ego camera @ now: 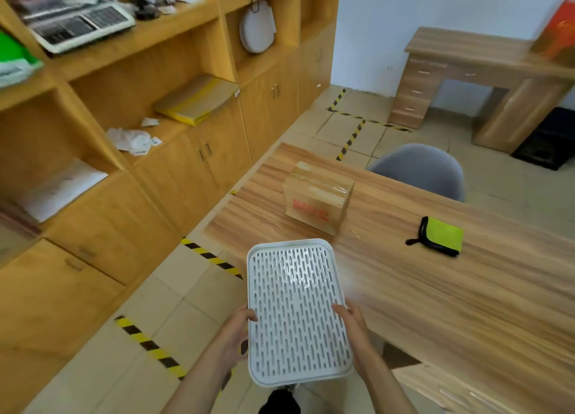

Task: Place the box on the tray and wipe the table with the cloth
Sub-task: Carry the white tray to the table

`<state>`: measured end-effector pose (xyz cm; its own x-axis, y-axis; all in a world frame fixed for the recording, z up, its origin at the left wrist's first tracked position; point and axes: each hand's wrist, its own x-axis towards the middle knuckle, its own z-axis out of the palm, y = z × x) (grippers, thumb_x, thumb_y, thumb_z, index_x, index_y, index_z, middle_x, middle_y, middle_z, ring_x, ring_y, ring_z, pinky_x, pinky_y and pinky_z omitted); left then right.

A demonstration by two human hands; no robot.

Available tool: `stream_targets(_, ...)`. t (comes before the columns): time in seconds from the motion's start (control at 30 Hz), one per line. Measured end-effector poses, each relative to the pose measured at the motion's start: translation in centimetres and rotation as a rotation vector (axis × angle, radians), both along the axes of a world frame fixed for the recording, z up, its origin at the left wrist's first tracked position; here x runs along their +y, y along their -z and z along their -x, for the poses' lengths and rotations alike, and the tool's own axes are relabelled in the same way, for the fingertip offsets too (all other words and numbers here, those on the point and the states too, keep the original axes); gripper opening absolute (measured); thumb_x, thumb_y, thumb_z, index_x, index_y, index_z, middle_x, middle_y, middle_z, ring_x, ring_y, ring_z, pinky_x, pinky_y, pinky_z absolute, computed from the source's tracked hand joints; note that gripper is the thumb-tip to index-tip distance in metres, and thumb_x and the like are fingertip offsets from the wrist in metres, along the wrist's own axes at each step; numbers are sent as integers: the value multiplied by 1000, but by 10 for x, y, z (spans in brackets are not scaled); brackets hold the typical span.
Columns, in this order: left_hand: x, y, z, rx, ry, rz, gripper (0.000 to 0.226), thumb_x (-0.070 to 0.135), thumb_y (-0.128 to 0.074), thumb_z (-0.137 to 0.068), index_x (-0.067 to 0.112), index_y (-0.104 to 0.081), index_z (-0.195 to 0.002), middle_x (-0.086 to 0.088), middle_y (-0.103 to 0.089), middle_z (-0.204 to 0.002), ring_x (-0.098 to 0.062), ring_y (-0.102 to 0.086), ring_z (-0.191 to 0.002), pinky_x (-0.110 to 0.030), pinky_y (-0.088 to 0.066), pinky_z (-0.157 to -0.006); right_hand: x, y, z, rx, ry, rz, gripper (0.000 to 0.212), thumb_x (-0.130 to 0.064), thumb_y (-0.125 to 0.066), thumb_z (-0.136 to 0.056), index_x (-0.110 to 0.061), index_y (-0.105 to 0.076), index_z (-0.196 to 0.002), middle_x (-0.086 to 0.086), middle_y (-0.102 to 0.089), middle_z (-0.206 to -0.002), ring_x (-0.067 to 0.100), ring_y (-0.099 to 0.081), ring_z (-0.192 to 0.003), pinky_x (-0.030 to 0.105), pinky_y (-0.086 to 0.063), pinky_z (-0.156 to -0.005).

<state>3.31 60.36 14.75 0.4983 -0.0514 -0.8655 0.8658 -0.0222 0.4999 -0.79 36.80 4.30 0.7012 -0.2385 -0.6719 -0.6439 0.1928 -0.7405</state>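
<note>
While both hands grip, tray (pixel 298 314) empty

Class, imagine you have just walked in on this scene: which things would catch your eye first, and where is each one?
First the white slotted tray, held by its long sides in the left hand and right hand, low in the middle, over the table's near corner. Beyond it a taped cardboard box with red print stands on the table. To the right lies a folded green cloth edged in black.
</note>
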Motion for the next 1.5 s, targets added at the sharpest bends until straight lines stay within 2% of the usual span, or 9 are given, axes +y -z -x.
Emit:
stream_targets(0.17, 37, 5, -23, -28, -137, -29, 25, 9, -51, -90, 24, -64, -106, 2, -58, -106, -16, -52, -90, -48, -46, -84, 36, -4, -44, 8, -121, 7, 63, -45, -60, -94, -29, -34, -150, 7, -57, -139, 27, -66, -111, 51, -53, -97)
stream_targets(0.4, 71, 18, -97, -52, -224, 9, 25, -1, -43, -96, 13, -63, -102, -3, -61, -92, -18, -61, -71, -34, -46, -50, 83, 1, -131, 46, -193, 47, 77, -57, -59, -84, -36, -28, -151, 4, -54, -143, 24, -64, -113, 52, -51, -100)
stream_targets(0.63, 115, 40, -208, -52, -145, 2, 31, 0, -42, -97, 11, -61, -118, -4, -62, -98, -19, -57, -81, -39, -43, -58, 116, 4, -228, 107, -166, 20, 73, -51, -59, -92, -32, -25, -154, 5, -46, -151, 28, -60, -120, 52, -49, -101)
stream_targets(0.83, 141, 88, -298, -39, -114, -58, 44, 6, -49, -85, 13, -58, -127, -14, -70, -110, -35, -69, -92, -48, -59, -69, 138, 14, -281, 98, -89, -1, 69, -51, -63, -88, -36, -34, -149, 3, -59, -138, 24, -67, -110, 51, -54, -95)
stream_targets(0.97, 138, 95, -353, -72, -51, -58, 47, 3, -49, -84, 23, -58, -127, -6, -69, -114, -29, -68, -94, -37, -56, -60, 142, 20, -309, 78, 16, -58, 59, -49, -67, -86, -34, -48, -140, -1, -65, -130, 24, -68, -111, 53, -53, -98)
stream_targets(1.13, 126, 105, -419, -60, 82, -87, 51, 2, -51, -85, 19, -54, -133, -4, -66, -111, -30, -68, -95, -45, -59, -75, 136, 46, -336, 106, 118, -164, 69, -51, -71, -77, -30, -49, -138, 1, -66, -130, 26, -67, -114, 53, -53, -98)
stream_targets(1.2, 119, 103, -434, -44, 123, -110, 45, 0, -49, -88, 18, -53, -130, -3, -64, -105, -28, -66, -90, -40, -56, -70, 135, 53, -341, 127, 154, -210, 74, -51, -76, -70, -29, -50, -136, 3, -66, -131, 28, -67, -115, 56, -52, -101)
stream_targets(1.3, 111, 103, -456, -37, 189, -161, 44, 2, -48, -91, 23, -48, -130, 0, -60, -100, -23, -63, -84, -34, -50, -61, 135, 58, -348, 124, 175, -266, 69, -44, -77, -72, -27, -50, -134, 4, -66, -132, 27, -67, -116, 55, -51, -103)
stream_targets(1.5, 102, 129, -489, -74, 261, -230, 59, 6, -49, -88, 28, -45, -143, 4, -62, -107, -24, -65, -94, -38, -56, -73, 134, 50, -365, 85, 86, -306, 66, -37, -71, -83, -32, -44, -143, -6, -63, -135, 16, -63, -117, 43, -53, -98)
